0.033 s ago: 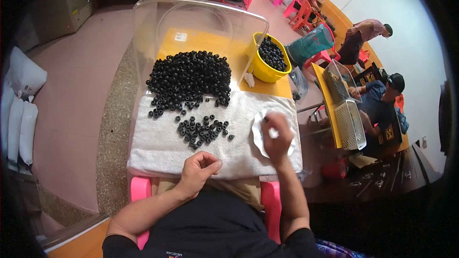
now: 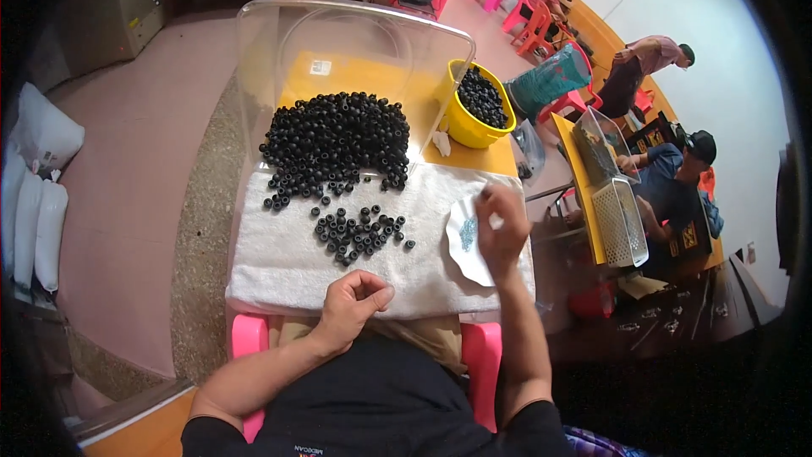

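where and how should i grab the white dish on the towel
Probably pinch the white dish by its left rim, coming from the left: that wavy edge is uncovered, while the right hand hides much of the right side in this view. Keep it level, since small blue pieces lie in it.

One dish [image 2: 474, 267], one bucket [image 2: 467, 125], black beads [image 2: 337, 137] beyond counting
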A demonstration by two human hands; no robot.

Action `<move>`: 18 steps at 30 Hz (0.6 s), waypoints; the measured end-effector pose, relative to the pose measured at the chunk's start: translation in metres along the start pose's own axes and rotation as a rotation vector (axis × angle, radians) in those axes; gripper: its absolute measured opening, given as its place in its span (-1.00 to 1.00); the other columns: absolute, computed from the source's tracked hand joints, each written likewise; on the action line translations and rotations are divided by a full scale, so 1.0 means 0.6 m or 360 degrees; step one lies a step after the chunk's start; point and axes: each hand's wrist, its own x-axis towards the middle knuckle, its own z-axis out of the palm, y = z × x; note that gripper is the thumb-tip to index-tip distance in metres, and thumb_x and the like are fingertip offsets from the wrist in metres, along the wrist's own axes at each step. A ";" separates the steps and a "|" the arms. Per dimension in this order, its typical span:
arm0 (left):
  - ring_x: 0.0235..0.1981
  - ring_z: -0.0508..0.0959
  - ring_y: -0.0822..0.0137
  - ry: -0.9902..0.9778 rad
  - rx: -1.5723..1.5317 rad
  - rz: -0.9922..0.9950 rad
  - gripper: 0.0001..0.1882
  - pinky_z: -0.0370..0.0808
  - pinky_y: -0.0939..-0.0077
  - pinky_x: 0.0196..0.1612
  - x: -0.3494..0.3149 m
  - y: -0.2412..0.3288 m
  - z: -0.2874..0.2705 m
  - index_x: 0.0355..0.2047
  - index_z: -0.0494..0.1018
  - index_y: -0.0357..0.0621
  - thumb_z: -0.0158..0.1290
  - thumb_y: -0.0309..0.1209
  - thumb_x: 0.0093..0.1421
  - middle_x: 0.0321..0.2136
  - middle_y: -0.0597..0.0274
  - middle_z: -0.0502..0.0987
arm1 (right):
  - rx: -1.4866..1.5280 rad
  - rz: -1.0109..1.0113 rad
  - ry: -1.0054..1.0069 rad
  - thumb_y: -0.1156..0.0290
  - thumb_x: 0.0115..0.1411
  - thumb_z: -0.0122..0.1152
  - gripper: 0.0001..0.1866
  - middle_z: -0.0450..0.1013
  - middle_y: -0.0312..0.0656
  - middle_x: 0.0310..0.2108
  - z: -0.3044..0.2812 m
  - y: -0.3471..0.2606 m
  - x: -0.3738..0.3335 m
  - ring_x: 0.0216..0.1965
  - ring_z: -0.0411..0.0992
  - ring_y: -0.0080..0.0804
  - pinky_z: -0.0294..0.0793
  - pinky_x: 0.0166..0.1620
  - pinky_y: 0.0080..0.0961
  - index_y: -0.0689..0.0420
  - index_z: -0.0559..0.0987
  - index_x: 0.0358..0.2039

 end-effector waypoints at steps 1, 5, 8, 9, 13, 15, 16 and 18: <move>-0.41 0.54 0.50 -0.0007 0.0034 0.0008 -0.86 0.51 0.62 -0.28 -0.001 -0.001 0.001 -0.29 0.48 -0.23 0.20 -0.50 0.18 -0.42 0.27 0.56 | -0.0163 -0.0138 0.0045 0.68 0.04 0.28 -0.79 0.51 -0.12 -0.34 -0.003 0.043 0.036 -0.40 0.47 -0.33 0.46 -0.32 -0.49 0.21 0.53 -0.29; -0.41 0.53 0.51 -0.0032 0.0069 0.0013 -0.87 0.51 0.61 -0.28 -0.001 -0.009 -0.004 -0.28 0.49 -0.23 0.20 -0.51 0.18 -0.41 0.27 0.55 | -0.0201 0.0043 0.0147 0.47 0.09 0.34 -0.65 0.53 -0.07 -0.12 0.025 0.146 0.185 -0.38 0.58 -0.39 0.52 -0.27 -0.53 0.21 0.54 -0.08; -0.40 0.53 0.52 -0.0102 0.0080 -0.0004 -0.87 0.50 0.63 -0.28 0.006 -0.009 -0.003 -0.27 0.49 -0.23 0.19 -0.52 0.18 -0.40 0.27 0.55 | -0.0490 0.0011 0.0039 0.46 0.09 0.33 -0.59 0.50 -0.05 -0.04 0.041 0.222 0.196 -0.38 0.59 -0.35 0.54 -0.25 -0.51 0.22 0.53 -0.03; -0.40 0.53 0.52 -0.0074 0.0068 -0.0002 -0.87 0.50 0.63 -0.28 0.007 -0.007 -0.004 -0.27 0.49 -0.23 0.19 -0.52 0.18 -0.40 0.27 0.55 | -0.0452 0.0066 0.0004 0.46 0.09 0.32 -0.61 0.52 -0.04 -0.07 0.052 0.210 0.184 -0.39 0.59 -0.34 0.54 -0.25 -0.50 0.22 0.54 -0.04; -0.39 0.52 0.54 -0.0084 0.0198 0.0013 -0.86 0.49 0.65 -0.26 -0.001 0.005 -0.005 -0.26 0.49 -0.25 0.18 -0.52 0.19 -0.39 0.29 0.55 | 0.0127 0.0144 -0.0223 0.57 0.10 0.29 -0.91 0.56 -0.16 -0.48 0.080 0.106 0.081 -0.47 0.53 -0.51 0.47 -0.42 -0.59 0.19 0.60 -0.34; -0.38 0.51 0.55 -0.0121 0.0241 0.0025 -0.86 0.49 0.65 -0.26 -0.002 0.005 -0.002 -0.26 0.49 -0.25 0.18 -0.51 0.19 -0.39 0.29 0.55 | 0.0509 0.0478 -0.0479 0.56 0.10 0.30 -0.91 0.55 -0.17 -0.47 0.104 0.064 0.016 -0.49 0.49 -0.53 0.47 -0.41 -0.55 0.16 0.62 -0.34; -0.38 0.51 0.56 -0.0130 0.0260 0.0007 -0.86 0.49 0.65 -0.26 -0.004 0.007 -0.003 -0.25 0.49 -0.25 0.18 -0.51 0.19 -0.39 0.30 0.55 | 0.0286 0.0309 -0.0620 0.55 0.07 0.33 -0.89 0.55 -0.16 -0.46 0.113 0.034 0.007 -0.52 0.48 -0.47 0.46 -0.41 -0.53 0.16 0.63 -0.34; -0.38 0.51 0.56 -0.0148 0.0289 0.0000 -0.86 0.49 0.65 -0.26 -0.003 0.007 0.000 -0.25 0.49 -0.25 0.18 -0.51 0.19 -0.39 0.30 0.55 | 0.0101 0.0148 -0.0824 0.47 0.05 0.33 -0.85 0.55 -0.11 -0.41 0.129 0.012 -0.004 -0.47 0.51 -0.18 0.50 -0.35 -0.41 0.13 0.65 -0.32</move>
